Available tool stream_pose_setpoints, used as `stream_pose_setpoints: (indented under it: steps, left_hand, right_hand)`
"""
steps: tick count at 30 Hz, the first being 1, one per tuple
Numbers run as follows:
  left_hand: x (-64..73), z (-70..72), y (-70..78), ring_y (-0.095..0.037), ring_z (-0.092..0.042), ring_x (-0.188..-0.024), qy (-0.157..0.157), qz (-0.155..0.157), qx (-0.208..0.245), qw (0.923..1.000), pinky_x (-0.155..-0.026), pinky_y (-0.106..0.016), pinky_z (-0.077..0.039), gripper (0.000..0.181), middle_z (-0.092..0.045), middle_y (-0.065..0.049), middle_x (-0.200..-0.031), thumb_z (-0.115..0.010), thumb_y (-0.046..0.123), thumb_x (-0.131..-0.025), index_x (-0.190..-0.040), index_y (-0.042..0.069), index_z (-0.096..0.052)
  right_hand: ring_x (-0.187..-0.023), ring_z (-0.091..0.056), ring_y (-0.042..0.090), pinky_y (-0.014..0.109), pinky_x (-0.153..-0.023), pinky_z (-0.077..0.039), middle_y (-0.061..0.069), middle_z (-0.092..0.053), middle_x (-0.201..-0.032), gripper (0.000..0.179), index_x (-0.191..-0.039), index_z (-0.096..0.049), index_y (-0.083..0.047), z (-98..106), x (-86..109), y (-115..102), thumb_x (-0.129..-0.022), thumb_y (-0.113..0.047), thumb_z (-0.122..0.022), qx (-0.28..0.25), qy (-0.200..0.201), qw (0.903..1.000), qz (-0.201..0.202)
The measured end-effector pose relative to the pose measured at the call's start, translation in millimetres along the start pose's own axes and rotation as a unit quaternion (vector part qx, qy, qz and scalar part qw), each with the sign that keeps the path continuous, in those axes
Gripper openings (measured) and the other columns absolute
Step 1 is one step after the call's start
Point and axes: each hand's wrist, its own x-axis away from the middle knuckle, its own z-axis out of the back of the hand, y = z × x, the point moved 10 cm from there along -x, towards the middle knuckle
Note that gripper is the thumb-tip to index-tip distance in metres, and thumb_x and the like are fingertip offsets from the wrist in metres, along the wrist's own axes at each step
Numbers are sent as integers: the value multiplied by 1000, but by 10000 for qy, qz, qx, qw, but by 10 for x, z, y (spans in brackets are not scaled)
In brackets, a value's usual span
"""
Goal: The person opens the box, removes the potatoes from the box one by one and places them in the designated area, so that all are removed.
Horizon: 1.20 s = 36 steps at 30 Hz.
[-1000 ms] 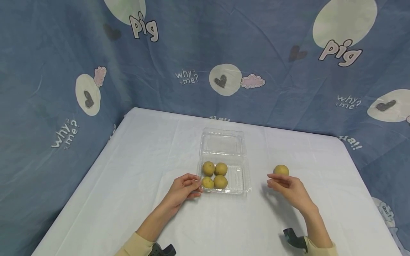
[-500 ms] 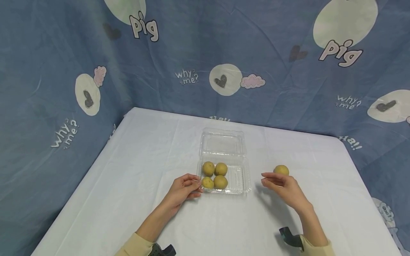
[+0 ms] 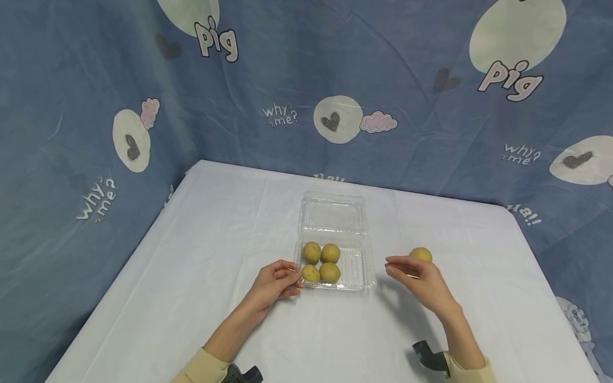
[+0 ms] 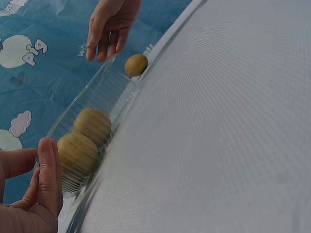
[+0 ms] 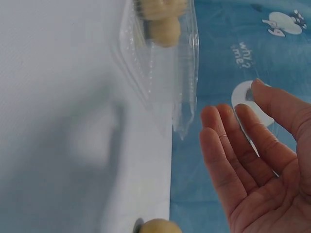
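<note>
A clear plastic clamshell box (image 3: pixel 354 263) lies on the white table with its lid (image 3: pixel 333 214) folded back. Several round yellowish-brown fruits (image 3: pixel 330 272), exact kind unclear, fill the left part of its base. My left hand (image 3: pixel 271 285) pinches the near left corner of the box between thumb and fingers, also seen in the left wrist view, where the hand (image 4: pixel 36 187) grips the rim. My right hand (image 3: pixel 423 282) hovers right of the box, holding nothing, its fingers relaxed and slightly bent. Just behind it sits one loose fruit (image 3: pixel 422 253), partly covered by the hand.
A white cloth (image 3: pixel 201 234) covers the table. Behind and to the left hangs a blue printed curtain (image 3: pixel 268 143). Dark wrist mounts (image 3: pixel 429 356) sit at both sleeves.
My right hand has drifted left, away from the loose fruit and closer to the box. My left hand and the box have stayed in place.
</note>
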Motion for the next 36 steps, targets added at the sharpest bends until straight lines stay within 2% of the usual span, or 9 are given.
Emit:
stream_pose_setpoints:
  steps: [17,24,30,36]
  left_hand:
    - [-11,3,-3,-21,-68,-82,6,-16,32,10000,-72,-30,-62,31,-67,-9,-88,-69,6,-92,-115,-8,-54]
    - [-9,3,-9,-21,-68,-82,14,-4,30,10000,-72,-29,-62,32,-67,-8,-88,-69,6,-92,-116,-9,-54]
    - [2,-5,8,-20,-68,-82,8,-19,36,10000,-72,-29,-62,32,-67,-8,-88,-69,7,-92,-116,-8,-54]
    - [7,-8,16,-19,-68,-81,19,-9,9,10000,-71,-28,-62,30,-66,-8,-87,-68,5,-92,-116,-8,-54]
  right_hand:
    - [-100,-66,18,26,-87,-56,4,-71,-108,34,-117,-68,-2,-167,-77,-257,-91,-24,-72,-199,-267,9989,340]
    - [-100,-67,22,27,-85,-57,7,-71,-108,31,-117,-68,-1,-232,-101,-301,-91,-18,-72,-401,-332,9977,439]
    - [-100,-66,20,26,-84,-57,4,-71,-107,29,-115,-70,-5,-290,-143,-329,-91,-20,-73,-287,-404,9974,514]
    - [-96,-68,19,27,-80,-59,4,-72,-103,29,-114,-70,-2,-375,-178,-390,-89,-17,-74,-200,-484,9957,768]
